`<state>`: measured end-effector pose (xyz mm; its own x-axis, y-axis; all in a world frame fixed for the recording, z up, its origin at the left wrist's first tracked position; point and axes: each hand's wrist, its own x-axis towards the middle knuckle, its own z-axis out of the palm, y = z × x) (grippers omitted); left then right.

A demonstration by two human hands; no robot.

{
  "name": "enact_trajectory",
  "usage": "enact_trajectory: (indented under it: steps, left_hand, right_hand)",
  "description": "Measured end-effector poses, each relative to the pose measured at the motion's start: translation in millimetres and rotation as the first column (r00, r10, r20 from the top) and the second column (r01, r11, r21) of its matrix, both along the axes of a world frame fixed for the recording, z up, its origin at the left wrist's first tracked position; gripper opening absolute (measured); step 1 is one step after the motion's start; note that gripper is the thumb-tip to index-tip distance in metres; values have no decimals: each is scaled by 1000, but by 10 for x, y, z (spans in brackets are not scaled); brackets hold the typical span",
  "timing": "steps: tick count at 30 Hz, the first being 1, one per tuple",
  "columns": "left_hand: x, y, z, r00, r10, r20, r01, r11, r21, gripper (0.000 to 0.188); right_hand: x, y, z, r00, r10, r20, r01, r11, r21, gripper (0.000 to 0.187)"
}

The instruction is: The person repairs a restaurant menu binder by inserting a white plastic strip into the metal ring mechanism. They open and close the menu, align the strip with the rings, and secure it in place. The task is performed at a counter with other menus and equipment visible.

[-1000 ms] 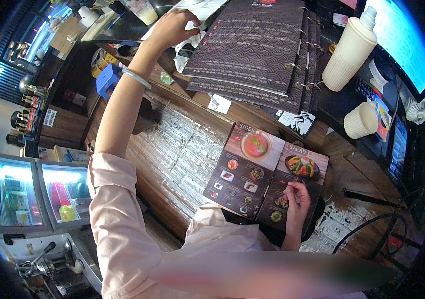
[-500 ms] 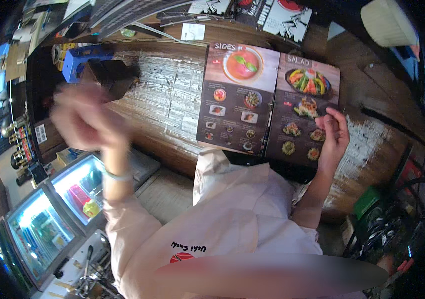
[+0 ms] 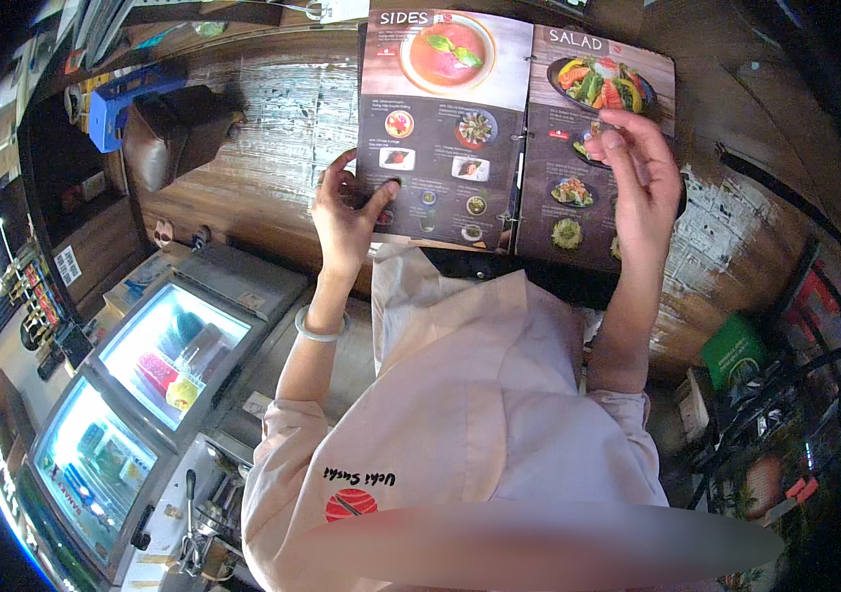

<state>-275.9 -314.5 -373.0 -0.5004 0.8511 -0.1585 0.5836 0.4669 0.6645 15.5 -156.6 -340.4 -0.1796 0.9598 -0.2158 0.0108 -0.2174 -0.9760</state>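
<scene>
An open menu [image 3: 578, 212] with dark pages and food pictures lies before me, bound by rings down its middle. A bowl of orange-red soup is printed large on its left page, a colourful salad plate on its right. My left hand [image 3: 349, 209] grips the lower left edge, thumb on top of the page and fingers at the edge, partly hidden. Over the right page hovers my right hand [image 3: 642, 183], fingers loosely bent and apart, nothing seen in them. Whether its fingertips touch the paper I cannot tell. A pale band [image 3: 322, 326] circles my left wrist.
A worn wooden counter [image 3: 272, 212] carries the menu. At the far left stand a dark brown box-like object [image 3: 169, 138] and a blue plastic stool [image 3: 114, 109]. A lit glass-topped cooler [image 3: 174, 355] is on my left. Tangled black cables [image 3: 795, 395] and a green box [image 3: 734, 350] are at right.
My left hand has come from the far left, blurred in motion, to the menu's left edge and taken hold of it. My right hand has moved slightly left over the page. The view has shifted.
</scene>
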Motion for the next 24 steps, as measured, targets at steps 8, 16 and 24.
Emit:
enact_trajectory:
  steps: [8, 16, 24]
  left_hand:
    - [35, 39, 76, 978, 107, 177, -103, 994, -30, 57]
    - [-84, -27, -28, 992, -81, -96, 76, 995, -57, 55]
    - [-62, -225, -173, 756, 154, 636, -122, 988, -94, 32]
  right_hand:
    - [137, -322, -101, 927, 282, 248, -297, 954, 28, 24]
    - [-12, -769, -252, 645, 452, 616, -681, 705, 196, 44]
    - [-77, -766, -370, 629, 450, 634, -709, 667, 230, 44]
